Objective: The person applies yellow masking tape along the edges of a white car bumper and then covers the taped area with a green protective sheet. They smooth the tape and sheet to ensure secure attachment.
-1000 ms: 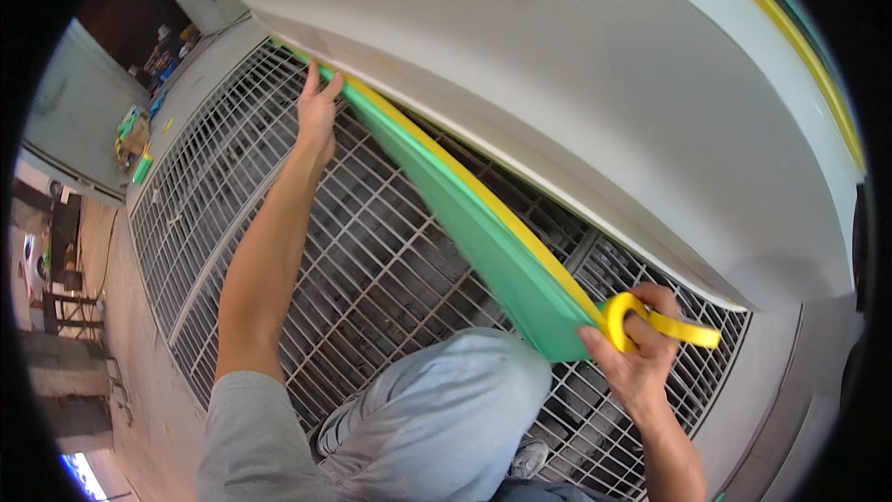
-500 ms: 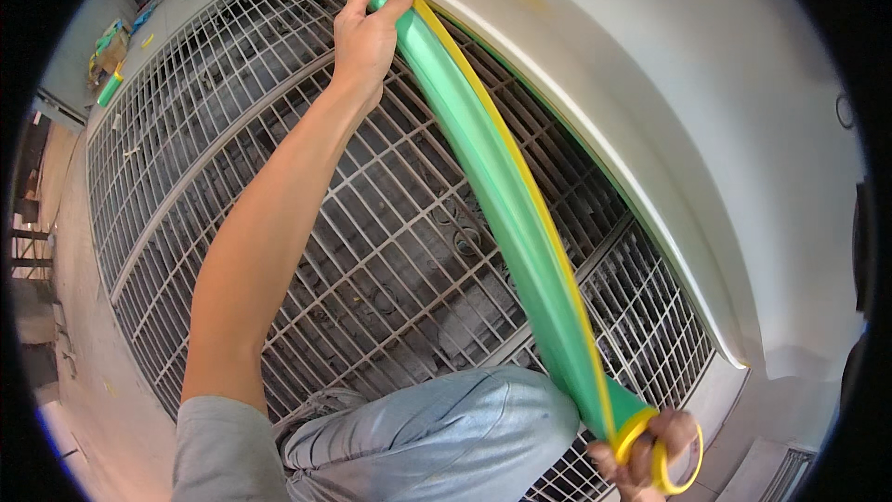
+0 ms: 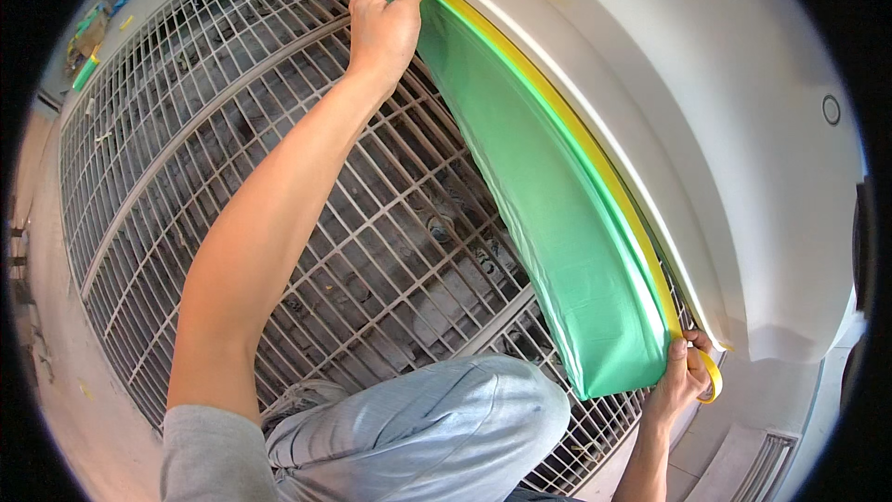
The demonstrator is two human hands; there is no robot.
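A strip of green masking film [image 3: 548,214] with a yellow tape edge [image 3: 595,163] stretches between my hands, along the lower rim of a white curved panel [image 3: 650,112]. My left hand [image 3: 386,28] is at the upper end, its thumb and fingers on the taped edge. At the lower right my right hand [image 3: 683,376] grips the film's end, close to the panel's lower corner. A yellow tape roll [image 3: 714,379] shows at that hand, partly hidden by the fingers. Below the tape the film hangs spread out.
Metal floor grating [image 3: 279,214] lies under the film, with dark debris beneath its bars. My bent knee [image 3: 502,409] is close to the film's lower corner. Another green roll [image 3: 85,72] lies at the far left beside a small pile of things. A slotted floor piece [image 3: 767,465] is at lower right.
My right hand has moved up toward the panel's lower corner, bringing the taped edge close along the rim. The film, bunched narrow before, has opened out wide. My left hand stays on the upper end.
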